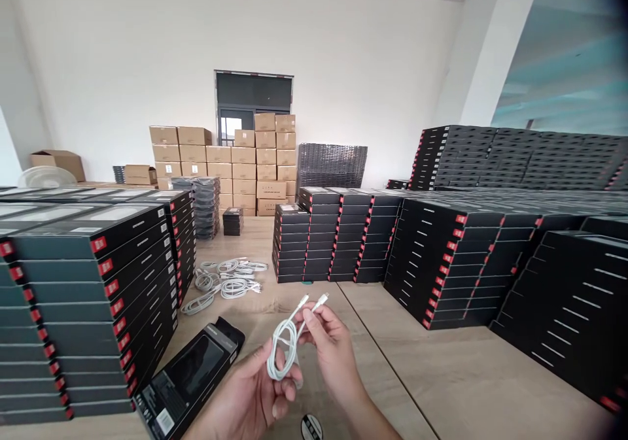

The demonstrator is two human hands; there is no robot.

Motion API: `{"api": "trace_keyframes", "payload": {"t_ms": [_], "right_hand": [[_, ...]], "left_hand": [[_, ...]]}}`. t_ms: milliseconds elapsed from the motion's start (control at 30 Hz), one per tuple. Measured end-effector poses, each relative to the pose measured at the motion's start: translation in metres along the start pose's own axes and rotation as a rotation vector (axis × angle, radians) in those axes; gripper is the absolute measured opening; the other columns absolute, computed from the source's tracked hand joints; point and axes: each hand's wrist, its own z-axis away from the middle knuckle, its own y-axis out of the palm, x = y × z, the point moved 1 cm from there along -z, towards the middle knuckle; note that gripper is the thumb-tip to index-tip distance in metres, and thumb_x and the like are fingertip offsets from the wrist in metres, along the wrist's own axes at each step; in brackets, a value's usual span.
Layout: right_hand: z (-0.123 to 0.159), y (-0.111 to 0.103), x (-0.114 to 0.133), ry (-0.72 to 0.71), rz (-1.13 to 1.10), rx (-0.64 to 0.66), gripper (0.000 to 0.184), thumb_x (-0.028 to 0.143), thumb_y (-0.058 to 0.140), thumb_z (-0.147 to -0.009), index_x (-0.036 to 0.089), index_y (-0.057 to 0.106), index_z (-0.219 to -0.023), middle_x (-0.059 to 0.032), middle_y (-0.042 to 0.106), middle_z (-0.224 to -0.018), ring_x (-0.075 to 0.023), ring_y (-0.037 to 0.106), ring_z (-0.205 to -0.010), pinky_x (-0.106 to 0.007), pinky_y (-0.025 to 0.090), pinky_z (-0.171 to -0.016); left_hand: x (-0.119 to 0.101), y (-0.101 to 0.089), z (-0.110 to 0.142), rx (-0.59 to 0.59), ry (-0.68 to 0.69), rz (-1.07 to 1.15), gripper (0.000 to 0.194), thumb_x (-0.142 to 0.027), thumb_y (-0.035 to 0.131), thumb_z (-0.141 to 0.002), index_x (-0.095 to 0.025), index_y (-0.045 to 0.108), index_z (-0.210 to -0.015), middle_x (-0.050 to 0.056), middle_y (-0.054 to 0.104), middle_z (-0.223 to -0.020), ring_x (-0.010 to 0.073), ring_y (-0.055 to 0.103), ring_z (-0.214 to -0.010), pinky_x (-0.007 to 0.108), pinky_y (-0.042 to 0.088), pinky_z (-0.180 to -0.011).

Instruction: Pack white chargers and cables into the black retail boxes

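Note:
A coiled white charging cable (283, 355) is held up above the wooden table between both hands. My left hand (260, 388) is closed around the lower part of the coil. My right hand (331, 348) pinches the cable near its two plug ends, which point up and away. Left of my hands lies a black box (191, 378) with its far end flap open, partly behind my left forearm. Beyond it, several more coiled white cables (235, 276) lie in a loose pile. A round black-and-white sticker (311, 427) shows at the bottom edge.
Tall stacks of black boxes with red labels stand at the left (98, 296), in the middle (338, 237) and at the right (441, 263). A seam (383, 355) crosses the wooden table. Brown cartons (245, 159) are piled against the back wall.

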Motion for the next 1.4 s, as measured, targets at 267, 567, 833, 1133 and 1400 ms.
{"api": "trace_keyframes", "payload": {"t_ms": [267, 567, 833, 1133, 1400], "right_hand": [[0.002, -0.012, 0.011, -0.651, 0.944, -0.077, 0.036, 0.017, 0.054, -0.086, 0.032, 0.064, -0.118, -0.0082, 0.053, -0.111, -0.0255, 0.052, -0.099, -0.042, 0.045, -0.083], [0.009, 0.0, 0.02, -0.793, 1.259, -0.078, 0.015, 0.017, 0.063, -0.085, 0.029, 0.072, -0.083, -0.0068, 0.047, -0.139, -0.034, 0.04, -0.123, -0.048, 0.031, -0.09], [0.005, -0.003, 0.016, -0.726, 1.327, 0.111, 0.023, 0.012, 0.052, -0.089, 0.024, 0.07, -0.094, -0.0038, 0.06, -0.077, -0.0199, 0.055, -0.073, -0.031, 0.035, -0.066], [0.017, 0.007, 0.019, -0.368, 0.896, 0.257, 0.023, 0.026, 0.045, -0.095, 0.021, 0.063, -0.08, -0.0023, 0.064, -0.076, -0.0172, 0.057, -0.066, -0.027, 0.037, -0.062], [0.012, 0.01, 0.007, 0.101, 0.132, 0.26, 0.031, 0.049, 0.06, -0.084, 0.02, 0.059, -0.071, 0.0059, 0.05, -0.048, -0.0116, 0.043, -0.047, -0.023, 0.031, -0.05]], "left_hand": [[0.004, -0.001, -0.002, -0.13, 0.158, -0.263, 0.042, -0.054, 0.066, -0.077, -0.015, 0.056, -0.064, 0.01, 0.066, -0.088, 0.0148, 0.059, -0.068, 0.021, 0.034, -0.049], [-0.001, -0.015, -0.011, -0.38, 0.365, -0.396, 0.045, -0.061, 0.071, -0.067, -0.018, 0.062, -0.075, 0.003, 0.063, -0.083, 0.013, 0.052, -0.07, 0.023, 0.035, -0.058], [-0.003, -0.01, -0.005, -0.263, 0.293, -0.574, 0.045, -0.06, 0.062, -0.076, -0.018, 0.06, -0.091, 0.004, 0.063, -0.089, 0.012, 0.051, -0.066, 0.023, 0.03, -0.054], [-0.008, -0.015, -0.004, -0.395, 0.279, -0.531, 0.047, -0.062, 0.065, -0.072, -0.018, 0.061, -0.087, 0.002, 0.062, -0.086, 0.0111, 0.048, -0.065, 0.023, 0.029, -0.056], [-0.006, -0.008, -0.001, -0.221, 0.187, -0.412, 0.044, -0.058, 0.066, -0.074, -0.016, 0.061, -0.083, 0.002, 0.062, -0.081, 0.008, 0.047, -0.056, 0.022, 0.02, -0.048]]}}
